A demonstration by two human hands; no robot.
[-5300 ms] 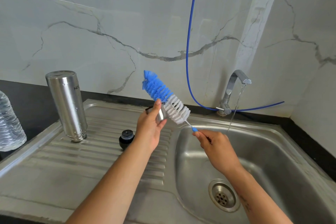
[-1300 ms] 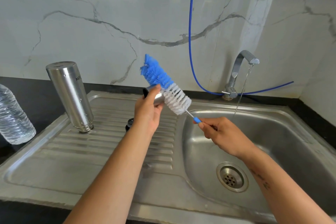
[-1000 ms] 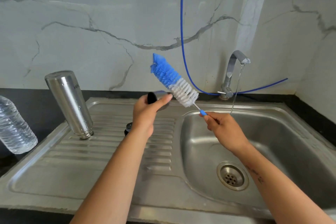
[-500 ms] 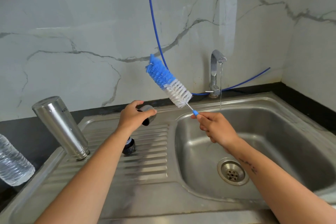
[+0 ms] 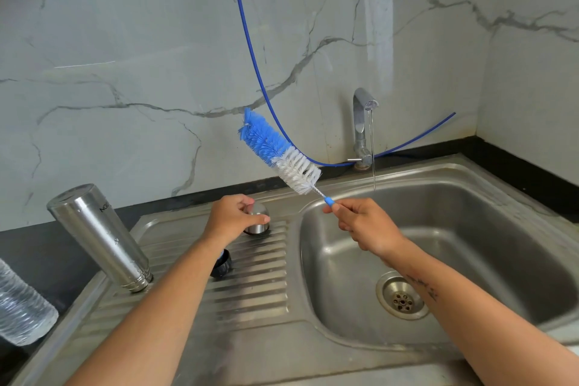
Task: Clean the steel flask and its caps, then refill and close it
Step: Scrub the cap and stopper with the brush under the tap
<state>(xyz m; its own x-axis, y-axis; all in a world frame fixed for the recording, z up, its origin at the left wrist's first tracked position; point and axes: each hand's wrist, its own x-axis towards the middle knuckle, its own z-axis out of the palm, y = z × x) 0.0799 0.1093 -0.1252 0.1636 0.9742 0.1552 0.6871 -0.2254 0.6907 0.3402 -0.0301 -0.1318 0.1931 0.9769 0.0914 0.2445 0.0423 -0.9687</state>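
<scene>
Steel cap is being set mouth-down on the ribbed drainboard, just left of the sink basin, and is gripped from above by the curled fingers of the left hand. Left of the basin again, the steel flask is stood upside down on the drainboard, and the small black inner cap is seen between flask and basin, partly hidden by the left forearm. Above the basin's near-left rim, the bottle brush is pinched at its blue handle by the right hand, bristles raised up and away. Behind the basin, the tap is running a thin stream. A slip is judged possible: the wet, rounded cap could skid down the ribs toward the basin if let go carelessly. Water is also likely wasted while nothing is held under the stream, and the inverted flask could be knocked over by the left arm.
</scene>
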